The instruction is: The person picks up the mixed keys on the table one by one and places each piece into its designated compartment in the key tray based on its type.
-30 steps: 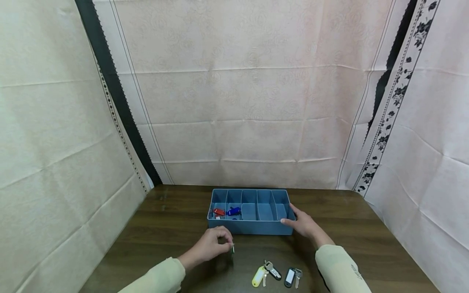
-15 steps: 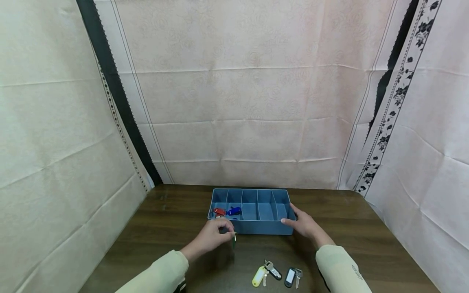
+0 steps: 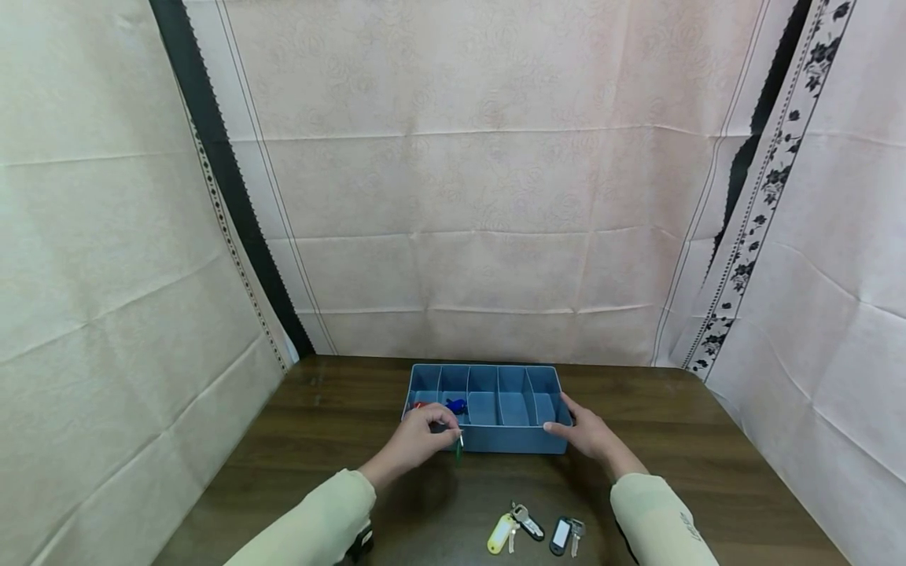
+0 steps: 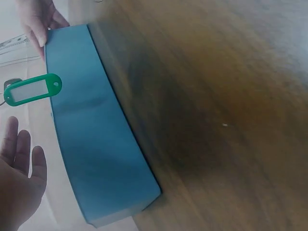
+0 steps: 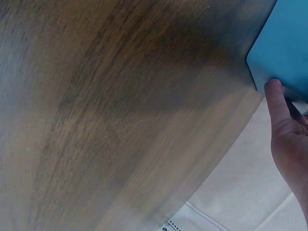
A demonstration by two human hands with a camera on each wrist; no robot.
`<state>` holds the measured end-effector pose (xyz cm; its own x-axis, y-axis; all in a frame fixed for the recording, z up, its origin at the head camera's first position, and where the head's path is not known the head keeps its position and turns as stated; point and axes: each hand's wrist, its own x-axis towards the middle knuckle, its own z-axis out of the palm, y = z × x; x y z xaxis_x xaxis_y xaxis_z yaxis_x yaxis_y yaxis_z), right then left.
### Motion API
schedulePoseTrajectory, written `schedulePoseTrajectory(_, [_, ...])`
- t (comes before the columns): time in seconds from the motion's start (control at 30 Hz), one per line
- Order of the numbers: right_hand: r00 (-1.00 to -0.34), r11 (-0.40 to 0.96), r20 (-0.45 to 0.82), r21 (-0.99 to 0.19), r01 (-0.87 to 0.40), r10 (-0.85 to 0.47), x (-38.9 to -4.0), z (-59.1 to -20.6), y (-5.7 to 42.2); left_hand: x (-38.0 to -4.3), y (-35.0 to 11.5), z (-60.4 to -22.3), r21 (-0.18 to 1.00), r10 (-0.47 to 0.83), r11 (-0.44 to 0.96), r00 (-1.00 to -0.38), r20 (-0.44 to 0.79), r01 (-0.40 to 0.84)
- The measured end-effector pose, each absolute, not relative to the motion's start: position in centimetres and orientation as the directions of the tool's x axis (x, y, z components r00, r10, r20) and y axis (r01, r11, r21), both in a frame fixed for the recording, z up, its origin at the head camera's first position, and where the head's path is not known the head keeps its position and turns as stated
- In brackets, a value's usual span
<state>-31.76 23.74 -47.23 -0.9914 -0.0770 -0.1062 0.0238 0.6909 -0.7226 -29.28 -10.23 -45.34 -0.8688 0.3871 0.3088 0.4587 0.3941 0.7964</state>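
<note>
My left hand pinches a key with a green key tag that dangles just in front of the blue divided box. In the left wrist view the tag hangs before the box's front wall; the key is mostly hidden behind it. My right hand grips the box's right end, thumb on the front and fingers along the side. A blue key tag lies in the second compartment from the left. A red key tag is in the leftmost one, partly hidden by my left hand.
On the table in front lie keys with a yellow tag, a black tag and another black tag. Pale cloth hangs behind the table and on both sides.
My left hand has moved forward and slightly right, carrying the green-tagged key from over the table to the box's front edge. My right hand has stayed on the box.
</note>
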Motion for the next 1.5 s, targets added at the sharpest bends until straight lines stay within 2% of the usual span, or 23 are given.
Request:
schedulePoseTrajectory(0.8, [-0.992,0.694,-0.095,-0.720,0.010,-0.085,-31.7,-47.3,23.6,-31.9,-8.7,-41.3,0.853,0.267,0.330,-0.907,0.327,0.405])
schedulePoseTrajectory(1.2, [-0.992,0.694,-0.102,-0.720,0.020,-0.076,-31.8,-47.5,23.7,-32.4,-7.7,-40.2,0.848,0.247,0.327,-0.904,0.349,0.417])
schedulePoseTrajectory(1.5, [-0.993,0.697,-0.091,-0.717,0.012,-0.076,-31.7,-47.5,23.8,-34.7,-6.7,-40.4,0.883,0.166,0.332,-0.942,0.292,0.332])
